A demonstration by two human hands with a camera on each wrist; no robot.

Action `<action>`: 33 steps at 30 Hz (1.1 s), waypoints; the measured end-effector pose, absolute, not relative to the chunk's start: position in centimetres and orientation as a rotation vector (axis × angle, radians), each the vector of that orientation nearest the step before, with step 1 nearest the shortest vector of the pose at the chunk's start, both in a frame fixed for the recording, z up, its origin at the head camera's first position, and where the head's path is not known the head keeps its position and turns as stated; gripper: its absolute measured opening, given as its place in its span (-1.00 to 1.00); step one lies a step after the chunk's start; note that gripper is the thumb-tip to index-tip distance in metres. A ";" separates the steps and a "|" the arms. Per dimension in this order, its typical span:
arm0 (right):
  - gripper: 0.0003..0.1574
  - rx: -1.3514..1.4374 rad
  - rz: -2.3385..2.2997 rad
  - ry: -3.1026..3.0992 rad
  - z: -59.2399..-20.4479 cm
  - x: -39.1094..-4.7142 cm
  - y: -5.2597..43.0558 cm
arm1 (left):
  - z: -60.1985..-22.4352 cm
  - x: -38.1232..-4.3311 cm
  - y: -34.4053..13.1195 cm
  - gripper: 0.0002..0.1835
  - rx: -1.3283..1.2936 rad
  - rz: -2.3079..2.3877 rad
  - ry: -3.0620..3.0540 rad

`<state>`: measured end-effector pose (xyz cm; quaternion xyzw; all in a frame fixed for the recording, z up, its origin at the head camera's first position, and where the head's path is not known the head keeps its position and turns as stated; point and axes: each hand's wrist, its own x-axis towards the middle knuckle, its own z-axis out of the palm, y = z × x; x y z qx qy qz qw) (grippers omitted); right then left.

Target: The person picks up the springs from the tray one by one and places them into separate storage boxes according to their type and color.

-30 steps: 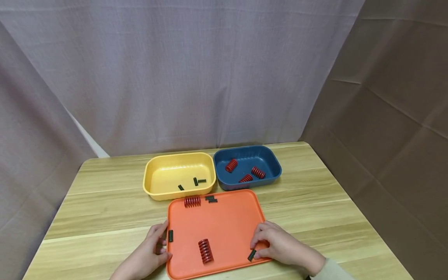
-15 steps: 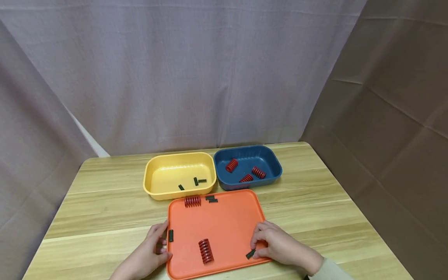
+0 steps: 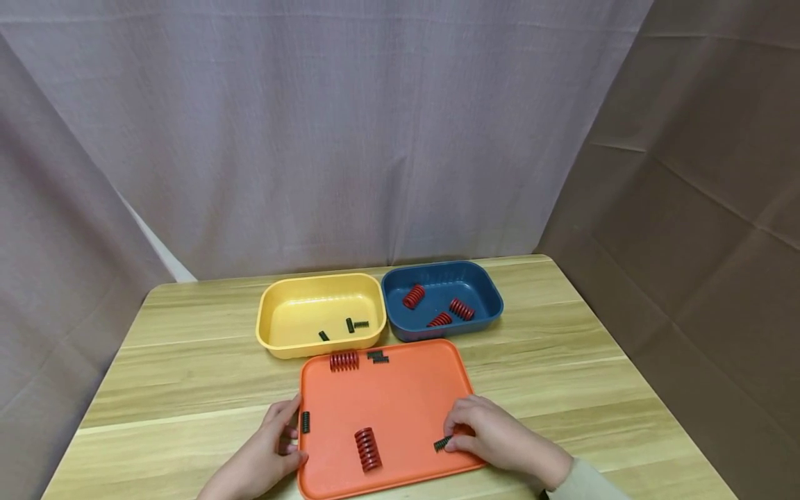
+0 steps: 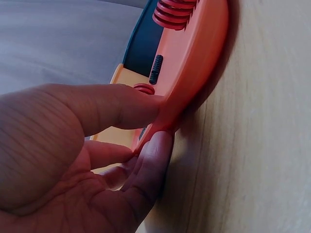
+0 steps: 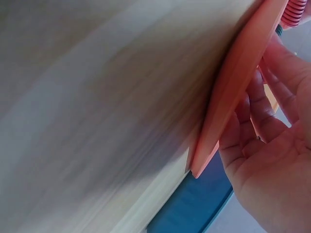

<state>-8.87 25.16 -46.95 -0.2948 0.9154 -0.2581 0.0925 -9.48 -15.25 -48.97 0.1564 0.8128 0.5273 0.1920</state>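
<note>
An orange tray [image 3: 406, 399] lies at the near side of the table. My left hand [image 3: 259, 451] holds its left edge, thumb at the rim and fingers against the outer wall, as the left wrist view shows. Over the tray's near right part, my right hand [image 3: 490, 434] pinches a small black spring [image 3: 441, 444] between thumb and fingers; its right end is hidden by them. A large red spring [image 3: 367, 449] lies near the tray's front. Another red spring [image 3: 344, 361] and two small black springs [image 3: 378, 357] sit along the far rim. One black spring [image 3: 305, 422] lies by the left rim.
Behind the tray stand a yellow bin [image 3: 281, 333] with three small black springs and a blue bin [image 3: 490, 305] with three red springs, side by side. Grey curtains [image 3: 312, 139] enclose the wooden table [image 3: 562, 375] at the back and sides.
My right hand has shifted slightly left and away from me. The black spring at its fingertips has moved the same way and turned to lie flatter. The left hand stays put.
</note>
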 end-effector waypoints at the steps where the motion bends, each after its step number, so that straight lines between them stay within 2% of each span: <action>1: -0.89 -0.863 -0.769 2.724 -47.0 -8.9 25.1 | -49.0 -9.5 -15.3 -0.04 0.442 1.485 2.278; 14: -0.91 -0.617 -0.843 2.913 -46.5 -9.9 23.6 | -49.1 -9.5 -15.3 -0.02 0.442 1.518 2.253; 33: -0.89 -0.529 -1.025 3.037 -45.1 -12.6 20.5 | -49.2 -9.5 -15.3 -0.03 0.443 1.510 2.266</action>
